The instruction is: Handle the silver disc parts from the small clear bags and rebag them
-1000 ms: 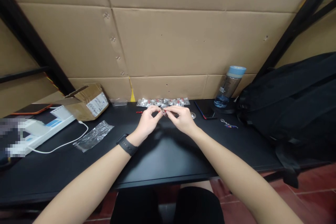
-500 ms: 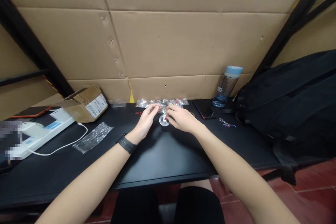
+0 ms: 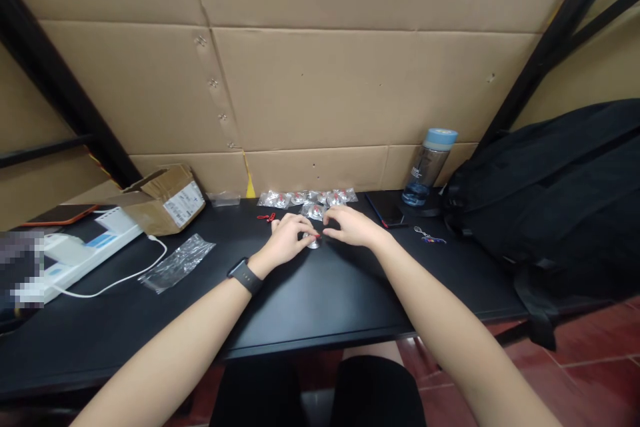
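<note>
My left hand point(image 3: 287, 240) has its thumb and fingertips closed on the red middle of a small clear suction cup point(image 3: 313, 244), which rests on the black table. Fingers hide part of the cup. Just to its right, my right hand point(image 3: 353, 225) hovers with thumb and fingers apart, holding nothing. Behind the hands lies a bagged suction cup point(image 3: 315, 211) with a red middle. Several more bagged suction cups point(image 3: 296, 197) sit in a row along the cardboard wall. Beside my left fingers is a small red cord point(image 3: 267, 217).
To the left are an empty plastic bag point(image 3: 177, 263), an opened cardboard box point(image 3: 173, 200) and a white power strip point(image 3: 87, 253). At right stand a water bottle point(image 3: 427, 170) and a black backpack point(image 3: 555, 207), near a phone point(image 3: 387, 210) and a small charm point(image 3: 433, 239).
My left hand has come down onto the suction cup's red middle. My right hand has let go of the cup and opened, and the bagged cup behind shows more clearly.
</note>
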A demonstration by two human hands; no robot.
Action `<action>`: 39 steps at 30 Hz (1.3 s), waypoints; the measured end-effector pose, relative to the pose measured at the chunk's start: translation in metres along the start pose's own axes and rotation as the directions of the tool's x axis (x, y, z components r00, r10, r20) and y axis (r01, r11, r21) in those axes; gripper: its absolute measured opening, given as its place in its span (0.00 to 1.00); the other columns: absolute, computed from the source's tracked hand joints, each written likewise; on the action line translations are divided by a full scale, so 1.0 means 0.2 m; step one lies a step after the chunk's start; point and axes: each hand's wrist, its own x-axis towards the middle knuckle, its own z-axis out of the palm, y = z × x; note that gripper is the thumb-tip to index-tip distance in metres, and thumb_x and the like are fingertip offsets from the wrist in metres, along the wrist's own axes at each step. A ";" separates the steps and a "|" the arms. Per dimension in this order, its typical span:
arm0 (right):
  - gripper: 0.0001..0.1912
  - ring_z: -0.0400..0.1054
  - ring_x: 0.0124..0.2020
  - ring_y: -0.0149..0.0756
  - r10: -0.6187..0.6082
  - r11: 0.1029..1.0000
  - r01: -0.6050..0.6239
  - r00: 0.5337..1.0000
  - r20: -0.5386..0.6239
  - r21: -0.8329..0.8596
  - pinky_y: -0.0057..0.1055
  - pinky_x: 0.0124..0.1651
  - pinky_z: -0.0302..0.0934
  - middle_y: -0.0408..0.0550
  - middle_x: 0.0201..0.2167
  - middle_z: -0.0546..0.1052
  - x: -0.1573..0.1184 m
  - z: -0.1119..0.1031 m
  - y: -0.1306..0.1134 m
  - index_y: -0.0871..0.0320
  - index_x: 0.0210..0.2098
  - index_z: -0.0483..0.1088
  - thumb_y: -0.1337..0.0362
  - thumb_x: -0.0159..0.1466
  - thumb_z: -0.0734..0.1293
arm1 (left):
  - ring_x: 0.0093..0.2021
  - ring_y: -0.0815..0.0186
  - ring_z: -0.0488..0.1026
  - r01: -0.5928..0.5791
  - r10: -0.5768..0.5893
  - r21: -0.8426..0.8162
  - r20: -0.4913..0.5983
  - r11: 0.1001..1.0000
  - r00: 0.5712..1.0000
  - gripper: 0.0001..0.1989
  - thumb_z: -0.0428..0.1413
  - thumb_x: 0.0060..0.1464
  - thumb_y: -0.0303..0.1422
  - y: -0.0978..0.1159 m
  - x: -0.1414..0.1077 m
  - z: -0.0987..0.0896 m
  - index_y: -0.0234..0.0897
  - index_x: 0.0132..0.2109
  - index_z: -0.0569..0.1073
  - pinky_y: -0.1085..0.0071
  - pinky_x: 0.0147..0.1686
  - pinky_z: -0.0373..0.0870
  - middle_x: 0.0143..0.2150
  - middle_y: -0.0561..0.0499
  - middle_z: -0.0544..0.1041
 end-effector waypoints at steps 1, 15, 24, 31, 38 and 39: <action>0.10 0.71 0.49 0.44 0.067 0.996 -0.067 0.998 -0.007 -0.065 0.37 0.53 0.63 0.54 0.45 0.76 -0.01 -0.01 0.02 0.58 0.44 0.74 0.65 0.63 0.69 | 0.51 0.54 0.69 0.009 -0.010 0.034 0.017 0.999 1.000 0.07 0.60 0.58 0.38 0.00 0.00 -0.01 0.47 0.38 0.84 0.55 0.53 0.56 0.46 0.48 0.81; 0.14 0.76 0.39 0.39 0.447 0.893 -0.432 0.884 0.139 -0.129 0.28 0.41 0.63 0.47 0.40 0.82 -0.07 -0.10 0.26 0.53 0.43 0.79 0.64 0.56 0.72 | 0.55 0.50 0.69 0.198 -0.192 0.488 -0.063 0.850 0.979 0.20 0.53 0.53 0.25 -0.19 0.00 -0.24 0.46 0.52 0.76 0.56 0.51 0.58 0.54 0.46 0.78; 0.16 0.75 0.38 0.38 0.384 0.923 -0.384 0.923 -0.025 -0.012 0.27 0.38 0.62 0.45 0.39 0.81 -0.06 -0.11 0.25 0.53 0.38 0.78 0.67 0.49 0.73 | 0.47 0.51 0.71 0.293 -0.302 0.568 -0.081 0.769 0.950 0.11 0.58 0.57 0.43 -0.32 0.01 -0.29 0.42 0.41 0.80 0.61 0.42 0.62 0.45 0.44 0.80; 0.17 0.75 0.38 0.36 0.256 0.927 -0.187 0.949 -0.182 0.326 0.30 0.46 0.68 0.45 0.37 0.81 -0.03 -0.08 0.19 0.56 0.43 0.77 0.67 0.52 0.73 | 0.48 0.50 0.68 0.226 -0.199 0.575 -0.110 0.786 0.974 0.08 0.57 0.60 0.36 -0.28 0.02 -0.22 0.42 0.35 0.80 0.58 0.46 0.60 0.45 0.43 0.78; 0.20 0.78 0.42 0.38 0.190 0.828 -0.005 0.943 -0.272 0.560 0.32 0.45 0.71 0.46 0.45 0.80 0.02 0.00 -0.02 0.54 0.47 0.75 0.66 0.54 0.72 | 0.49 0.54 0.73 0.159 -0.103 0.270 -0.208 0.950 0.973 0.09 0.51 0.65 0.35 -0.11 0.04 -0.19 0.40 0.38 0.74 0.54 0.52 0.60 0.42 0.46 0.81; 0.20 0.78 0.43 0.39 0.194 0.803 0.010 0.941 -0.276 0.596 0.32 0.45 0.72 0.47 0.46 0.80 0.02 0.01 -0.04 0.54 0.48 0.74 0.66 0.55 0.72 | 0.47 0.56 0.75 0.128 -0.100 0.137 -0.199 0.982 0.975 0.08 0.52 0.65 0.36 -0.08 0.04 -0.19 0.40 0.39 0.74 0.56 0.52 0.62 0.41 0.47 0.81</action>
